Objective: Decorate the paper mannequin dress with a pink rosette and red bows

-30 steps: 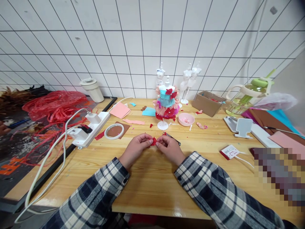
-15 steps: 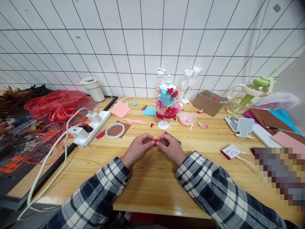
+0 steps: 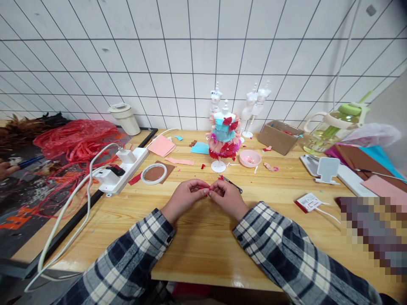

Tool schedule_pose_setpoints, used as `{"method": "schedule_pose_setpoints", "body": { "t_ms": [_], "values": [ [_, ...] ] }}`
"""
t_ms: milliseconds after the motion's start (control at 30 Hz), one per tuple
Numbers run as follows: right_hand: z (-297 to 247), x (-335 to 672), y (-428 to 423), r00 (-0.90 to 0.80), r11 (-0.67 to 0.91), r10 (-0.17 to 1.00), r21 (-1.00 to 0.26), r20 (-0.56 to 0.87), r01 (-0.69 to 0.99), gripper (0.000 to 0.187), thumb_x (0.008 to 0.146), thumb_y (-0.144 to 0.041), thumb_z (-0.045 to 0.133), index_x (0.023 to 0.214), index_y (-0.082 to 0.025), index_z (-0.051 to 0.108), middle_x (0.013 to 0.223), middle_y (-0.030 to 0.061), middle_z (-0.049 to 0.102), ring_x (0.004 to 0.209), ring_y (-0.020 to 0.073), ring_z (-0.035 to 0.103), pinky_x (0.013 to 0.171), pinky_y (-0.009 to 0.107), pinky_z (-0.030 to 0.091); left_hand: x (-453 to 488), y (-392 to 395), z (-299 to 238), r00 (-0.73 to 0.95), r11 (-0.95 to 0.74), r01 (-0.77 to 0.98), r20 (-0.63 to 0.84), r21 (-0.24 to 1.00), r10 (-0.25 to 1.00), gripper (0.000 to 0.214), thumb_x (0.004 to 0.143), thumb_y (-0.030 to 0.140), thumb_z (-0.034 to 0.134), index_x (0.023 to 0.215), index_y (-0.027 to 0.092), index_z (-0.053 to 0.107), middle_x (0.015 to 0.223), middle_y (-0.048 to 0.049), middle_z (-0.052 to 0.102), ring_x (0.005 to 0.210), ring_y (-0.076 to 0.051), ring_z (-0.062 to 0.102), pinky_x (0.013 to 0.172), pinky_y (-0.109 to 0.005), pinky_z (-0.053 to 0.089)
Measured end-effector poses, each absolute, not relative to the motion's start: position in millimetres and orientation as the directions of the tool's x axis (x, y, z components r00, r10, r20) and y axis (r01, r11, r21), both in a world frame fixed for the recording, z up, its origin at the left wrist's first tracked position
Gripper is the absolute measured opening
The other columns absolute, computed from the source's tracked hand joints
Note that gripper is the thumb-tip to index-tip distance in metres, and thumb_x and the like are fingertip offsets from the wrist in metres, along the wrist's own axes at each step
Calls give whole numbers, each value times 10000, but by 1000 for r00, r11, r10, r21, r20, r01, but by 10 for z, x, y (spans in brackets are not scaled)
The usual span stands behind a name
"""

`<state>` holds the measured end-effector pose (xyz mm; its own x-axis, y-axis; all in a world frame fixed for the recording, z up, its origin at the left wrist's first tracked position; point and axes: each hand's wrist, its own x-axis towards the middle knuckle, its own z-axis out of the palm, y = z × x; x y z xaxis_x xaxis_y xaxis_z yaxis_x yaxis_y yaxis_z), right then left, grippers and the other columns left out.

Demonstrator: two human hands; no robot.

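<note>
Above the middle of the wooden table, my left hand [image 3: 189,197] and my right hand [image 3: 228,198] meet at their fingertips. Both pinch a small red piece of crepe paper [image 3: 208,189], mostly hidden by the fingers. Just beyond my right hand lies a pair of small dark-handled scissors [image 3: 233,184], partly covered by it. Behind the hands stands a small white dress form [image 3: 218,166] wearing a ruffled dress [image 3: 224,135] of blue, peach and red paper, with a red bow on its chest. To its right is a pink bowl [image 3: 250,159] with scraps inside.
A white power strip [image 3: 127,171] with cables and a roll of white tape [image 3: 153,174] are on the left. Pink paper [image 3: 162,146] lies behind them. A cardboard box [image 3: 280,137], a drink bottle [image 3: 333,127] and a phone stand [image 3: 327,170] are on the right. Another person's hand [image 3: 6,168] shows far left.
My fingers have shifted slightly around the red paper, and less of it shows between them now. The dress form and nearby things stay in place.
</note>
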<state>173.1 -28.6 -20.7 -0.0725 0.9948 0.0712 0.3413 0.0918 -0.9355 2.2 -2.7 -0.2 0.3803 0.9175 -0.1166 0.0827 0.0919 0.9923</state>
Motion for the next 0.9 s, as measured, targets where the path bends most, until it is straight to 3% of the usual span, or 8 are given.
{"method": "schedule_pose_setpoints", "body": {
  "t_ms": [367, 533, 700, 900],
  "values": [
    [-214, 1729, -279, -91, 58, 995, -961, 34, 272, 142, 757, -335, 630, 761, -195, 604, 666, -16, 596, 546, 107, 457, 527, 246, 372, 35, -14, 17, 293, 106, 72, -123, 992, 948, 317, 647, 426, 794, 748, 150, 674, 739, -22, 707, 715, -162, 629, 754, -296, 487],
    [-213, 1729, -284, -43, 86, 996, -972, 78, 220, 224, 749, -334, 639, 919, -189, 625, 786, 5, 645, 597, 113, 504, 578, 255, 418, 25, -7, -1, 314, 86, 144, -128, 986, 941, 315, 666, 451, 771, 741, 156, 694, 727, -25, 719, 701, -168, 635, 735, -295, 489],
    [-191, 1732, -273, -34, 81, 997, -968, 75, 237, 150, 733, -333, 629, 766, -187, 624, 657, -11, 596, 543, 108, 443, 529, 251, 374, 15, -7, -15, 339, 87, 174, -143, 981, 930, 312, 673, 445, 778, 753, 156, 694, 725, -31, 733, 697, -174, 654, 731, -299, 500],
    [-184, 1727, -266, -31, 48, 999, -981, 43, 188, 141, 712, -334, 620, 721, -198, 587, 616, -26, 559, 519, 106, 432, 503, 247, 357, 12, 2, -22, 334, 69, 172, -124, 983, 934, 314, 672, 449, 773, 767, 158, 702, 751, -38, 743, 718, -182, 663, 743, -304, 505]
  ]
}}
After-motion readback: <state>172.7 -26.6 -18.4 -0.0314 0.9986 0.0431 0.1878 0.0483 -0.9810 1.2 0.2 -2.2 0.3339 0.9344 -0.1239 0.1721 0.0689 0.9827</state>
